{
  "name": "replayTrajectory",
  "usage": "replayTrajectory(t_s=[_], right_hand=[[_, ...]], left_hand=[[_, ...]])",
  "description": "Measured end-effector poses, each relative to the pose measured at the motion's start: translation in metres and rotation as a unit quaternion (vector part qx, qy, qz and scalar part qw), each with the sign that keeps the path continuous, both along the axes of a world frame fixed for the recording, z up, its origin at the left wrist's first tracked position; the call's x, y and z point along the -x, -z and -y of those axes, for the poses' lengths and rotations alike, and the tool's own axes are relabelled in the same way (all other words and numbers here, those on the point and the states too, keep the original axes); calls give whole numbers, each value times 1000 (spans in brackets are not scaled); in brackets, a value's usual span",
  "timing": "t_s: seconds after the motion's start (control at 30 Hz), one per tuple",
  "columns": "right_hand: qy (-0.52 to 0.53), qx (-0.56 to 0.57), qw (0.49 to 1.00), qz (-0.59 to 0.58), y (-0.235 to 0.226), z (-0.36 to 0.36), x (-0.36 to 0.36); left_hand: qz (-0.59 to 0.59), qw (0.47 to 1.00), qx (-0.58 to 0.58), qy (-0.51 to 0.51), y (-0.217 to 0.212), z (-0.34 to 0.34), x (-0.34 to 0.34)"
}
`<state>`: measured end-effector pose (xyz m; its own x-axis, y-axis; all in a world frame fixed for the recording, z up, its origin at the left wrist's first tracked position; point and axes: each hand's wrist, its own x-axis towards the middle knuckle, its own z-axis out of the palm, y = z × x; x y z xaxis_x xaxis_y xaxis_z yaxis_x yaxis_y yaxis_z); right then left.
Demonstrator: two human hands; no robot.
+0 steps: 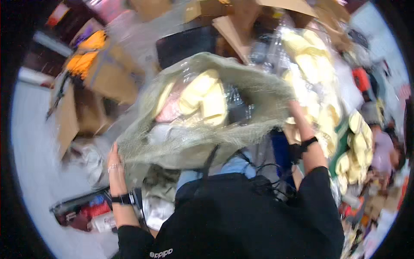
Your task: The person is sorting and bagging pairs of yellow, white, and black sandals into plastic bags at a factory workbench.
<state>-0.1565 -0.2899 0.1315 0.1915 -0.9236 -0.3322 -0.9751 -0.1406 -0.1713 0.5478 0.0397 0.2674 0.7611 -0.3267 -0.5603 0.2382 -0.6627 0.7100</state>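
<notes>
A grey-green woven sack [185, 155] is stretched wide in front of me, its mouth facing up. My left hand [114, 162] is closed on the sack's left edge, and only the thumb side shows clearly. At the opposite edge my right hand [297, 113] grips the sack, with its fingers mostly hidden by the weave. Inside lie pale yellow slippers [200, 97] in clear plastic. Beside them are a pink item [168, 111] and some dark plastic-wrapped goods [239, 105], too blurred to name.
More pale yellow slippers [315, 64] in clear plastic are heaped to the right. Open cardboard boxes [114, 73] stand at the left, with orange items [86, 54] on top. A dark crate [82, 213] with red goods sits at lower left. Mixed goods crowd the far right.
</notes>
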Motion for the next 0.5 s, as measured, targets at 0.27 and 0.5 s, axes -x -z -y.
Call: replayTrajectory(t_s=[0.27,0.5], right_hand=[[192,10,927,320,-143,-133,-68],[543,219,809,-57,-55,-213,112]], left_hand=[[-85,988,113,-57,64,-18,38],[33,999,7,-18,101,-51,26]])
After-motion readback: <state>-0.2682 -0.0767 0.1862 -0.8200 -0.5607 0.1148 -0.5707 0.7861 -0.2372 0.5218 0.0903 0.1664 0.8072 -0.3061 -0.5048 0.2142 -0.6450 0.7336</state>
